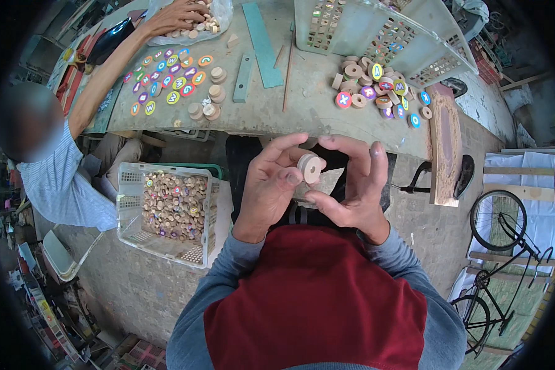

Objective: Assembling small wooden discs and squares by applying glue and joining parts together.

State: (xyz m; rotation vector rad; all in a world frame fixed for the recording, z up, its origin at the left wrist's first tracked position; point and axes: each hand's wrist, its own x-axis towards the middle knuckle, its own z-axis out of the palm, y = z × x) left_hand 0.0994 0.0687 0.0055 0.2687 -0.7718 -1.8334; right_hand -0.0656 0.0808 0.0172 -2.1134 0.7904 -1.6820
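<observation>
My left hand (268,185) pinches a small round wooden piece (312,170) between thumb and fingers, in front of my body near the table edge. The piece has a hole in its face and a groove or seam round its side; I cannot tell whether it is one part or two stacked. Beside it, my right hand (354,188) is open, thumb and fingers apart, holding nothing. On the table ahead to the right lies a pile of wooden discs (353,71), some with coloured letter faces. Short stacks of plain discs (216,93) stand to the left.
Rows of coloured letter discs (165,80) lie on the table (327,117). Beyond are green strips (262,46), a thin stick (288,77) and a plastic crate (333,37). A co-worker's hand (172,17) reaches into a bag of wooden pieces (223,9). A filled basket (126,216) sits lower left.
</observation>
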